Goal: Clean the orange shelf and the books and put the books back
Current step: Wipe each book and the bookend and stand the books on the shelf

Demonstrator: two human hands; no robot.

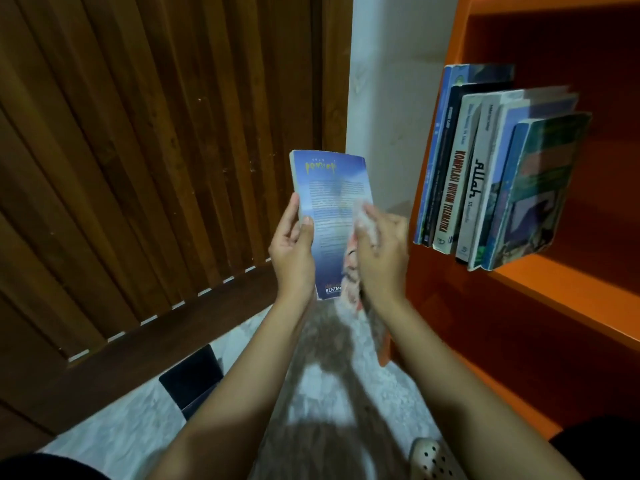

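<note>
Your left hand [294,251] grips the blue paperback [329,195] by its edge, fingers curled round it, back cover twd you, so your right hand [381,261], bunched on a pale cloth [365,225], can wipe it. Other books [485,181] stand on the orange shelf [554,289] just right; prob. it goes beside them.

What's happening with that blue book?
A person is cleaning it. The left hand holds the blue book up by its edge, while the right hand rubs a cloth over its cover. Several other books stand in a row on the orange shelf to the right. The blue book is not on the shelf yet.
</note>
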